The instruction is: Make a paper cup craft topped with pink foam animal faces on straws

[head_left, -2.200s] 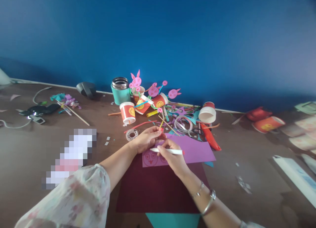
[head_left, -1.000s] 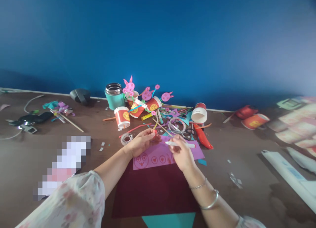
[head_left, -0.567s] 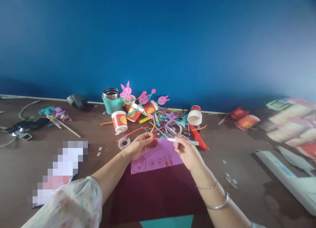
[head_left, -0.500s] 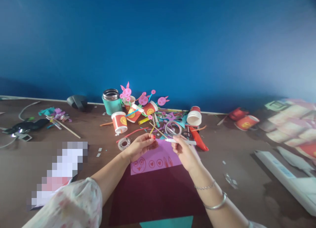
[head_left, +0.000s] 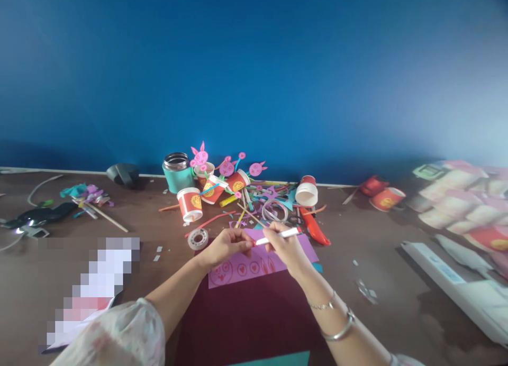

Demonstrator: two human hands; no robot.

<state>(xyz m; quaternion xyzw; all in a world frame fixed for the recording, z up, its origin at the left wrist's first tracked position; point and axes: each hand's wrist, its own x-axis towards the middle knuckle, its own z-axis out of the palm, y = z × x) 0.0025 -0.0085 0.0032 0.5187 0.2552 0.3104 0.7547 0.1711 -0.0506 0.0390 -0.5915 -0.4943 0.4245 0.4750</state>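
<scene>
My right hand [head_left: 281, 244] is closed around a white marker [head_left: 290, 232] with a red end. My left hand [head_left: 229, 248] pinches a small red marker cap [head_left: 254, 243] at the marker's left end; whether it is fully seated cannot be made out. Beneath both hands lies a purple paper sheet [head_left: 238, 281], drawn in red with a round face, two small circles with hearts and two long ears. The sheet rests on a dark maroon sheet [head_left: 254, 318]. A roll of clear tape [head_left: 197, 239] sits just left of my left hand.
Behind are red paper cups [head_left: 189, 203], pink paper bunny figures [head_left: 199, 157], a teal flask [head_left: 177, 175], paper scraps and an orange-red tool [head_left: 315, 227]. A stick [head_left: 105, 216] and a black device [head_left: 39, 215] lie left. A white tray-like object [head_left: 452, 286] and stacked cups [head_left: 472, 197] stand right.
My hands have come together and lower, bringing the red cap against the marker's left end. The marker now tilts up to the right, and the view has shifted slightly.
</scene>
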